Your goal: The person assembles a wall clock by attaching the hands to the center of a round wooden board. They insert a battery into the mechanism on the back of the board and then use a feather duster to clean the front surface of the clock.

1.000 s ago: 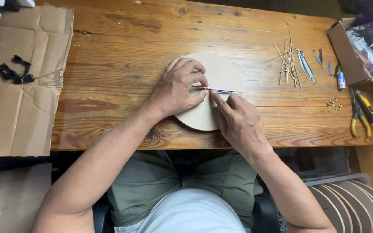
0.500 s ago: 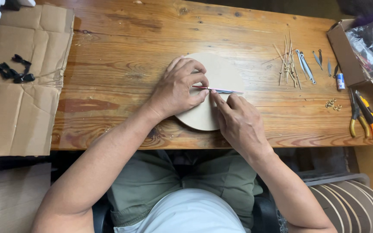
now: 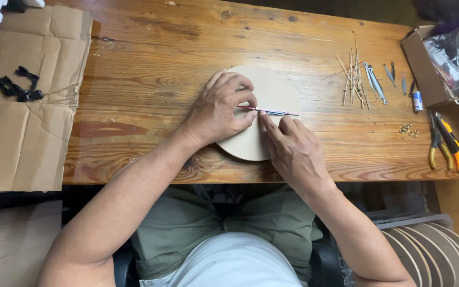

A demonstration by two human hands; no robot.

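Note:
A pale round wooden disc (image 3: 272,87) lies flat on the wooden table (image 3: 150,69) in front of me. My left hand (image 3: 221,109) rests on the disc's left half and pinches one end of a thin stick (image 3: 270,111) lying across it. My right hand (image 3: 293,151) lies over the disc's near edge, its index finger pressing the stick's middle. The stick looks reddish at the left end and grey at the right.
A bundle of thin sticks (image 3: 353,74) and small metal blades (image 3: 374,82) lie to the right. Further right are a cardboard box (image 3: 423,66) with a plastic bag, pliers and a yellow cutter (image 3: 451,144), and brass rings (image 3: 408,128). Flattened cardboard (image 3: 25,133) with black parts covers the left.

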